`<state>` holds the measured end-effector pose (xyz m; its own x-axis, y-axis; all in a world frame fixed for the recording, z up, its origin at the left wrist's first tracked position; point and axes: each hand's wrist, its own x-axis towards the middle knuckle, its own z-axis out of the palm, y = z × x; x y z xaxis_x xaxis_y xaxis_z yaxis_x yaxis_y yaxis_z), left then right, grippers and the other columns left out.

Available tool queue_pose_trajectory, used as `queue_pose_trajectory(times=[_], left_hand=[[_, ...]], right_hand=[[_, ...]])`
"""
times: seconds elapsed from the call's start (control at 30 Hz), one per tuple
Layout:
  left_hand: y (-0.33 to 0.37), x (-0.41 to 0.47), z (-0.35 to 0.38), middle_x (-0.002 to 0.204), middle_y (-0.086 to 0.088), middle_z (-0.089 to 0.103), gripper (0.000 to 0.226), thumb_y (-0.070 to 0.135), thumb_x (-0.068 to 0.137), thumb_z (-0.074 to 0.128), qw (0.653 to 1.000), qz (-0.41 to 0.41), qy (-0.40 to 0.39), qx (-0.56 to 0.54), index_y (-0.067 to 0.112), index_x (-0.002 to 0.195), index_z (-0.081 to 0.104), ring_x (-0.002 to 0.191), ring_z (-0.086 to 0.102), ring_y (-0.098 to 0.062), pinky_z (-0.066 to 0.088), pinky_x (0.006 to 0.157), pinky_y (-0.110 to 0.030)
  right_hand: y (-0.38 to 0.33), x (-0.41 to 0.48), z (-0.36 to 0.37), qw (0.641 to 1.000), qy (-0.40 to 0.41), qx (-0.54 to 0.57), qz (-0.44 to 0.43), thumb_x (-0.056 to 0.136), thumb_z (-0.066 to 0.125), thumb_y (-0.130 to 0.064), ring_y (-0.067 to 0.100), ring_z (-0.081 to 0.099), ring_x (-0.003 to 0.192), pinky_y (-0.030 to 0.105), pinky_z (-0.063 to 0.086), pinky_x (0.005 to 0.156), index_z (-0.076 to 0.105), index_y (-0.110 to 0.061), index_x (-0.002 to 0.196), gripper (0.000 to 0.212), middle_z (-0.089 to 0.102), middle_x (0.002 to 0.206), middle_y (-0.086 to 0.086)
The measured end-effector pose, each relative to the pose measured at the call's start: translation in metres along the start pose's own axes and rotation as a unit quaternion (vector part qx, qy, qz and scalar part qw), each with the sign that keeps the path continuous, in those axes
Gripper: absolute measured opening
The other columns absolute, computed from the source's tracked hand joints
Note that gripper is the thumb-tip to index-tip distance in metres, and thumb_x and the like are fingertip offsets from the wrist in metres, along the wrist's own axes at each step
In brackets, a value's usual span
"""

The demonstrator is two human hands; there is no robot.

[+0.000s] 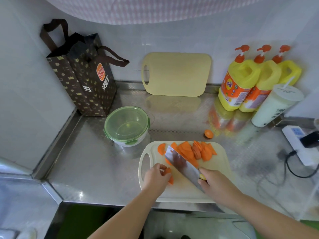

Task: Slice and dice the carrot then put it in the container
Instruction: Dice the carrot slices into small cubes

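- Two hands are seen over the pale plastic cutting board (183,192) in the lower middle of the frame.
- A small carrot piece (168,170) is pinched in the curled fingertips of the left hand (158,176). It is held just left of the blade.
- The handle of the cleaver (181,163) is gripped in the closed right hand (214,183). The long axis of the polished steel blade runs diagonally from upper left to lower right.
- The next cut is judged to turn on that closeness: the pinched piece lies on the blade's left side, with the fingertips right beside the steel.
- The carrot slices (195,150) are heaped along the board's upper edge, beyond the blade. They are firm orange half-moons, some fanned on edge.
- The round translucent container (126,125) is set at the upper left of the board, nearer the left hand. Its green clip lid is on.
- A cut carrot end (208,133) is left on the embossed steel counter (96,169), above the board.
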<state>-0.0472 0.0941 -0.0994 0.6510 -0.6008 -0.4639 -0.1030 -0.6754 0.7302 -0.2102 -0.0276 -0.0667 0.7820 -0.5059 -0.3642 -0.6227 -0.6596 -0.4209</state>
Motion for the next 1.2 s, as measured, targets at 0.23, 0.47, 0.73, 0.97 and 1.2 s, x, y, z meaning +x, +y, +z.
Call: queue_pose_trajectory(times=[0.23, 0.47, 0.73, 0.97, 1.2], left_hand=[[-0.012, -0.008, -0.008, 0.122, 0.000, 0.044, 0.042, 0.032, 0.086, 0.062, 0.978, 0.086, -0.019, 0.189, 0.018, 0.125, 0.054, 0.105, 0.057, -0.020, 0.046, 0.088, -0.027], [-0.013, -0.010, 0.006, 0.116, 0.000, 0.046, 0.029, 0.025, 0.087, 0.060, 0.972, 0.101, 0.005, 0.214, 0.021, 0.115, 0.055, 0.093, 0.054, -0.017, 0.044, 0.082, -0.022], [-0.014, -0.013, 0.019, 0.102, 0.005, 0.040, 0.029, 0.025, 0.088, 0.061, 0.984, 0.094, 0.072, 0.133, 0.021, 0.116, 0.057, 0.078, 0.045, -0.010, 0.036, 0.072, -0.016], [-0.011, -0.007, 0.022, 0.104, 0.005, 0.044, 0.026, 0.023, 0.086, 0.064, 0.984, 0.094, 0.079, 0.130, 0.021, 0.112, 0.060, 0.085, 0.051, -0.012, 0.040, 0.079, -0.017], [-0.008, -0.003, 0.024, 0.107, 0.002, 0.050, 0.026, 0.020, 0.086, 0.064, 0.986, 0.093, 0.083, 0.112, 0.021, 0.111, 0.060, 0.086, 0.055, -0.014, 0.040, 0.075, -0.017]], right_hand=[[-0.016, -0.008, 0.011, 0.999, 0.015, -0.034, -0.003, 0.098, 0.040, -0.024, 0.023, 0.057, 0.090, 0.030, 0.030, 0.065, 0.034, -0.023, 0.087, 0.013, 0.057, 0.091, 0.000], [-0.031, -0.016, 0.024, 0.997, 0.016, -0.066, -0.021, 0.097, 0.038, -0.019, 0.019, 0.058, 0.086, 0.028, 0.035, 0.064, 0.043, -0.021, 0.099, 0.005, 0.048, 0.088, -0.006], [-0.040, -0.013, 0.028, 0.998, 0.014, -0.056, -0.037, 0.095, 0.038, -0.013, 0.017, 0.044, 0.073, 0.027, 0.031, 0.060, 0.041, -0.020, 0.098, 0.008, 0.037, 0.076, -0.009], [-0.029, -0.002, 0.016, 0.997, 0.012, -0.061, -0.034, 0.096, 0.036, -0.013, 0.019, 0.051, 0.071, 0.030, 0.036, 0.058, 0.036, -0.020, 0.091, 0.009, 0.037, 0.071, -0.009], [-0.037, -0.004, 0.018, 0.998, -0.005, -0.062, -0.029, 0.094, 0.038, -0.009, 0.020, 0.047, 0.074, 0.029, 0.032, 0.056, 0.037, -0.020, 0.095, 0.011, 0.041, 0.082, -0.004]])
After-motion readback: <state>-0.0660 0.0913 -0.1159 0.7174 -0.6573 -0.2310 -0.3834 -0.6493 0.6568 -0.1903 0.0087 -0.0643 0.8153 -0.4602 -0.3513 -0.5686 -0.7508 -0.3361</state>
